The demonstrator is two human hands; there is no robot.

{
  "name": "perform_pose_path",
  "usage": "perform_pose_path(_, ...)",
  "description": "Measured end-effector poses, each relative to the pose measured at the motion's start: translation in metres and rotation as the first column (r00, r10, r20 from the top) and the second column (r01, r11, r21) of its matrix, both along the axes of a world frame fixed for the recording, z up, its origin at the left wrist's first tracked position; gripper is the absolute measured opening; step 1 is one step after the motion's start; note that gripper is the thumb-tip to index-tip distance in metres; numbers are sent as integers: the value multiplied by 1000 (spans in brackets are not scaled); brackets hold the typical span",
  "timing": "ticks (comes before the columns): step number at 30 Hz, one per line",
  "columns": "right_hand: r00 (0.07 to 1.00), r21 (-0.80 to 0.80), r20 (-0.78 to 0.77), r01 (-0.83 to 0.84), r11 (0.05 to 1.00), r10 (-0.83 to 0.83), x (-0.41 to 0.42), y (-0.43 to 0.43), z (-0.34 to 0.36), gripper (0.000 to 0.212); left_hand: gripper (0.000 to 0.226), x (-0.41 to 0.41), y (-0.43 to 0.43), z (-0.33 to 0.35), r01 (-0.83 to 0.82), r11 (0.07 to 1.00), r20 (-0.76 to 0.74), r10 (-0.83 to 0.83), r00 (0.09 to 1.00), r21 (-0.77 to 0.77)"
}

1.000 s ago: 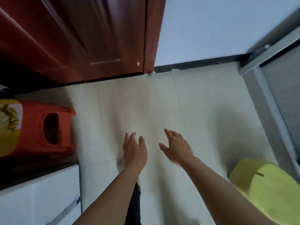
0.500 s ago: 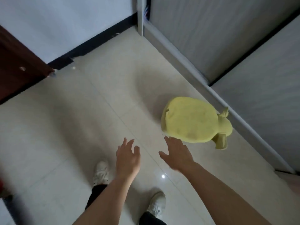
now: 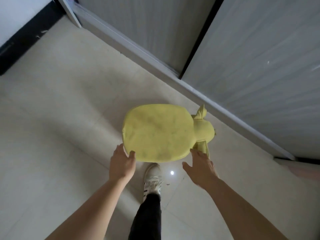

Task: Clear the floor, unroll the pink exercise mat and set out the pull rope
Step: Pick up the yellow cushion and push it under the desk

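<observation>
Head view is showing you that your gaze has swung off the red door and orange stool of 1 second ago and is now settling on the yellow cushion (image 3: 158, 133), which is lying on the tiled floor (image 3: 52, 104) just beside the track of the grey sliding doors (image 3: 259, 58). Half a second ago your hands were hanging short of it with fingers spread; now your left hand (image 3: 122, 164) is touching the cushion's near-left rim, thumb pressing up against the edge, fingers apart and not yet clamped. Your right hand (image 3: 201, 168) is arriving at the near-right rim beside the cushion's knotted tail, fingers open, fingertips just meeting or just short of the fabric; you cannot tell which from here. Your shoe (image 3: 153, 177) is planted just behind the cushion, between your 2 arms.

You are judging this as the floor-clearing step: the cushion is the 1 loose thing on this patch of tile, and you are closing in to lift it away. Neither the pink mat nor the pull rope is showing anywhere in view, so unrolling and setting out are both waiting. Soft stuffing will be sagging, so you are likely needing both hands under the rim.
</observation>
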State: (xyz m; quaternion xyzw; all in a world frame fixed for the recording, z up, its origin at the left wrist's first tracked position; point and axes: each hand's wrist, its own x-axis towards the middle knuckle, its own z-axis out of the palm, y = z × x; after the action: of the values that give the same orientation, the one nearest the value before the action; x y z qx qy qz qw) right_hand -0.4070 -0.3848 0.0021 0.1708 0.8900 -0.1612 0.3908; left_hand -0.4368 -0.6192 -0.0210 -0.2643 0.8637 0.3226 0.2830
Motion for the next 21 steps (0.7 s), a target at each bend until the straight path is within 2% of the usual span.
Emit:
perform_pose_path(4,990,44,0,143,989,-144,-18,29,-35,52,56,-33,12,-37,-129,989,40,132,990,-68)
perform_pose_path(7,956,98,2,293,951,-295,-24,41,-60,61,66,-47,9,-68,-213,970,110,226,968,-121)
perform_pose_path(9,914,115,12,403,908,-406,-27,47,-79,68,65,-56,5,-87,-257,955,142,278,950,-146)
perform_pose_path(12,801,107,45,590,800,-597,-33,54,-105,70,53,-65,2,-108,-280,954,137,293,946,-105)
perform_pose_path(15,672,84,109,728,681,-732,-43,60,-128,63,56,-68,1,-124,-302,946,162,318,934,-116)
perform_pose_path(17,596,55,139,793,607,-791,-46,62,-135,50,59,-64,3,-125,-333,939,139,342,929,-85)
perform_pose_path(19,547,55,129,829,557,-827,-50,61,-135,33,55,-64,5,-125,-379,925,67,380,922,-27)
perform_pose_path(21,523,64,80,847,528,-849,-52,62,-137,26,54,-69,5,-122,-468,884,20,468,884,-10)
